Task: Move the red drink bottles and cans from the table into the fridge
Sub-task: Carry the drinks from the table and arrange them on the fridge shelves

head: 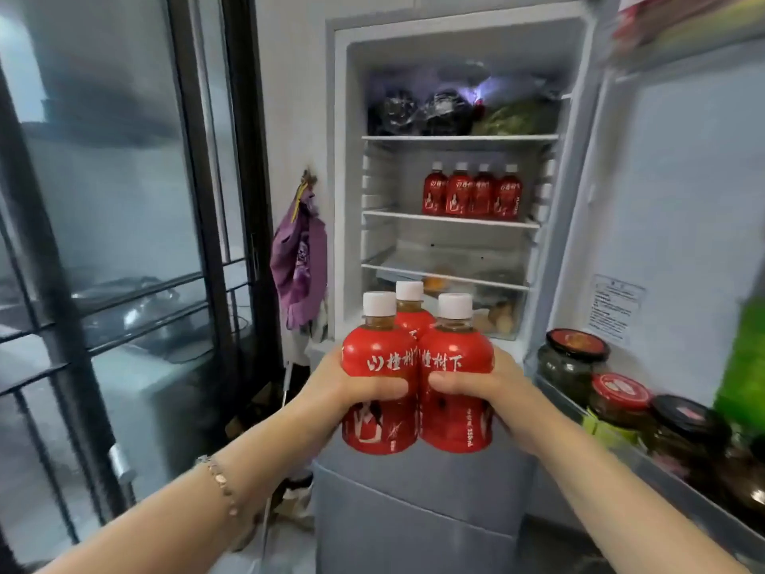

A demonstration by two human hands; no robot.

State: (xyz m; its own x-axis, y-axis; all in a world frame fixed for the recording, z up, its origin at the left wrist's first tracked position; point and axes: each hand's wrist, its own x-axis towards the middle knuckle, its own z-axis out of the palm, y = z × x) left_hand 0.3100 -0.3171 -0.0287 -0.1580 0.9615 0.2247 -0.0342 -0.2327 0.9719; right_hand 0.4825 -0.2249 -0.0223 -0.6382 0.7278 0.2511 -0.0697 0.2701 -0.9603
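Left hand [352,385] and right hand [492,387] each grasp a side of three red bottles [416,391] clustered upright, evidently so all travel in one load, held before the open fridge [343,118], whose middle shelf [451,220] carries four shelved bottles [472,194].

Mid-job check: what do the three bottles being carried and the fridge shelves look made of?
Held bottles: probably clear plastic, as brown drink shows through the neck; the body wears a glossy red wrap with highlights. Caps: white, matte, likely plastic. Fridge shelves: see-through panels with white front trim, glass or clear plastic, cannot tell which.
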